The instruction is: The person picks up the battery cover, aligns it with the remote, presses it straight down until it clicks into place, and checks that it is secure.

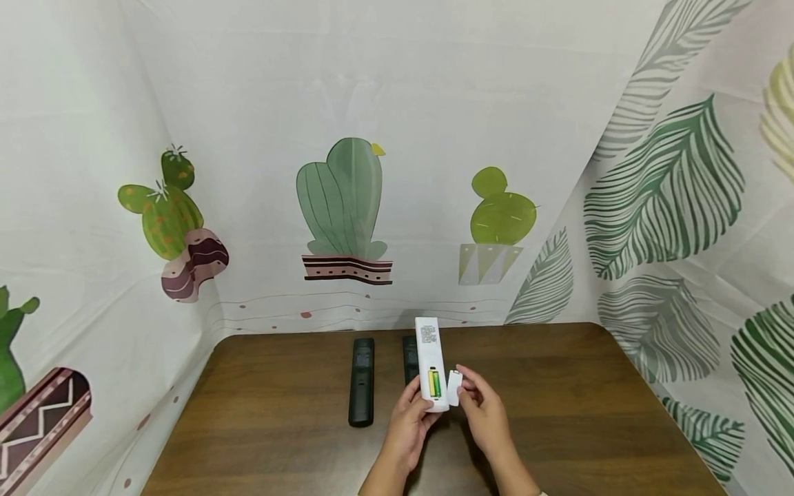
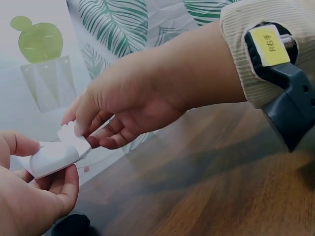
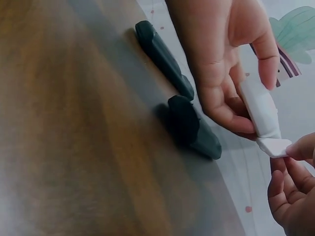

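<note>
A white remote control is held up over the table, its back facing the head camera. My left hand grips it around the lower end, thumb on one side and fingers on the other. Two yellow-green batteries lie side by side in its uncovered compartment. Just to the right, my right hand pinches a small white battery cover between thumb and fingers. In the right wrist view the cover is tilted against the end of the remote.
On the brown wooden table a black remote lies to the left. Another black remote lies behind the white one, partly hidden by it. A white cloth printed with cacti and leaves hangs behind the table.
</note>
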Tool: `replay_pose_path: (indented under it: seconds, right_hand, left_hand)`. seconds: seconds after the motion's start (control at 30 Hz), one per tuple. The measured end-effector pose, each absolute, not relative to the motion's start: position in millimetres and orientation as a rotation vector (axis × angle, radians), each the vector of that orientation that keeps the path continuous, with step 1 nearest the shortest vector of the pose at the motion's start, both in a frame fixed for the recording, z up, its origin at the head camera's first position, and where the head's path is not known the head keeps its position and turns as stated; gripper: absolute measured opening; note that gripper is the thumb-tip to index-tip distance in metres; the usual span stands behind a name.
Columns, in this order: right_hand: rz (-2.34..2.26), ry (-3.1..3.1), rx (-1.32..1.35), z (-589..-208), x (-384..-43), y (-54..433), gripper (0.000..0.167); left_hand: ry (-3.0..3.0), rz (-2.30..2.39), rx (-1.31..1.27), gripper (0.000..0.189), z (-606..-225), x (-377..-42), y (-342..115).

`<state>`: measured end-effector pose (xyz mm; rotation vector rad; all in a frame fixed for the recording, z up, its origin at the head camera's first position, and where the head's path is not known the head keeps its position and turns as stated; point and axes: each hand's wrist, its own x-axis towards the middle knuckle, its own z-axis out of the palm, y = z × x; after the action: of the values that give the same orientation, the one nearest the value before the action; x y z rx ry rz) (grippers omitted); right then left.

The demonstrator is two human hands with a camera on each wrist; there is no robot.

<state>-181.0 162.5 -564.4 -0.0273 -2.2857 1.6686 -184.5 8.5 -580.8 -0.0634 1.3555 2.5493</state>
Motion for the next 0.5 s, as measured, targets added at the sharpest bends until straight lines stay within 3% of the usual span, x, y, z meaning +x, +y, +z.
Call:
replay_pose_path:
  seconds: [0.5]
  right_hand:
    - [1.763,-2.185,0.086,-548.4,-190.7,156.0,0.037]
  left_hand:
    - [1.334,2.549,-0.110,0.068,-577.2,-185.9,1.1]
